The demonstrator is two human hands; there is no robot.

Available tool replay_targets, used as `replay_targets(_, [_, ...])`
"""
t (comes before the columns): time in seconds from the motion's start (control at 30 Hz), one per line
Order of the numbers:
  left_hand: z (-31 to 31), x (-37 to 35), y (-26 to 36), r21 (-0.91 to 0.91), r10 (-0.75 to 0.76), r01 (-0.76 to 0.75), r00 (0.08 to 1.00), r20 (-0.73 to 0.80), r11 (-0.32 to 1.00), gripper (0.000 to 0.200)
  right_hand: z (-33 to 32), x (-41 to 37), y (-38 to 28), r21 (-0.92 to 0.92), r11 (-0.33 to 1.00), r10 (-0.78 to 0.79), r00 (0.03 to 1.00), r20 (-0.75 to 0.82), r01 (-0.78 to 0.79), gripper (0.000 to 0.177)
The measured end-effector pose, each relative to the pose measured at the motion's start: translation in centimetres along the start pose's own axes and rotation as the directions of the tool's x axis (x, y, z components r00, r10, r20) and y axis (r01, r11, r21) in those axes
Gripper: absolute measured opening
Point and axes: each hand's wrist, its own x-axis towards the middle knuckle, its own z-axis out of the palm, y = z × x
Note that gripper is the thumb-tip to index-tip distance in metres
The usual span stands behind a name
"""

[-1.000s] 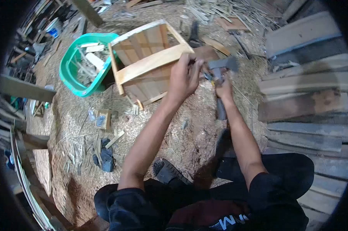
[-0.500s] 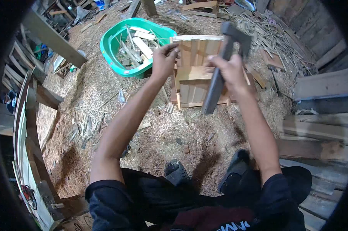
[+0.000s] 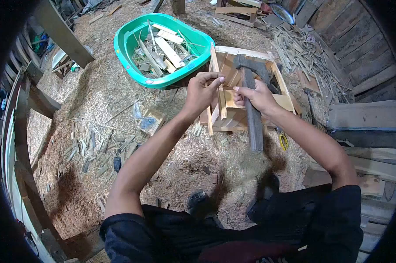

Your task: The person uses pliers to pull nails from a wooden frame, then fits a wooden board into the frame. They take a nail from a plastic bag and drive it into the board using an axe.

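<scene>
Axe in the right hand, left fingertips pinched, crate at a new angle

So the right hand (image 3: 262,100) is wrapped around the handle of the axe (image 3: 254,127), thumb poking out toward the other hand. The left hand (image 3: 199,94) is just beside it, thumb and index finger together; can't tell if there's anything tiny between them. The axe head is up at the far end, over the wooden crate (image 3: 282,101), which sits on the shavings (image 3: 191,160) right in front of the hands.

Writing check: only the cut-off tops of some letters on the dark shirt (image 3: 132,239), not readable. No brand I can make out anywhere else.

Versus half a second ago: the hands are closer together, the axe handle is closer to straight up and down in view, and the crate is turned so its side rails show. A yellow-handled tool (image 3: 283,141) now shows to the right of the axe.

Further out, the green tub (image 3: 119,46) full of wood scraps (image 3: 167,50) is beyond the left hand, and planks (image 3: 364,116) lie over on the right.
</scene>
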Motion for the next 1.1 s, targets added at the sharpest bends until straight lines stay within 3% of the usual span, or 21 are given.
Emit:
replay_targets(0.03, [0.2, -0.5, 0.3, 0.109, 0.080, -0.079, 0.997, -0.007, 0.991, 0.016, -0.2, -0.3, 0.5, 0.038, 0.998, -0.043, 0.999, 0.011, 0.042, 0.022])
replay_targets(0.2, [0.7, -1.5, 0.7, 0.323, 0.013, -0.031, 0.998, 0.057, 0.946, 0.019, -0.2, -0.6, 0.2, 0.077, 0.997, -0.013, 0.999, 0.031, 0.011, 0.023])
replay_targets(0.3, [0.4, -1.4, -0.1, 0.370, 0.130, -0.163, 0.985, 0.113, 0.915, 0.017, -0.6, -0.4, 0.2, 0.092, 0.996, -0.006, 0.998, 0.064, 0.000, 0.024])
replay_targets(0.43, [0.1, -0.9, -0.1, 0.388, 0.075, -0.128, 0.986, 0.149, 0.913, 0.019, -0.5, -0.4, 0.3, 0.126, 0.992, 0.007, 0.998, 0.064, -0.015, 0.025])
replay_targets(1.1, [-0.2, -0.7, 1.4, 0.483, 0.121, -0.255, 0.949, 0.291, 0.838, 0.013, -1.0, -0.1, 0.8, 0.149, 0.989, -0.038, 0.994, 0.099, 0.023, 0.026])
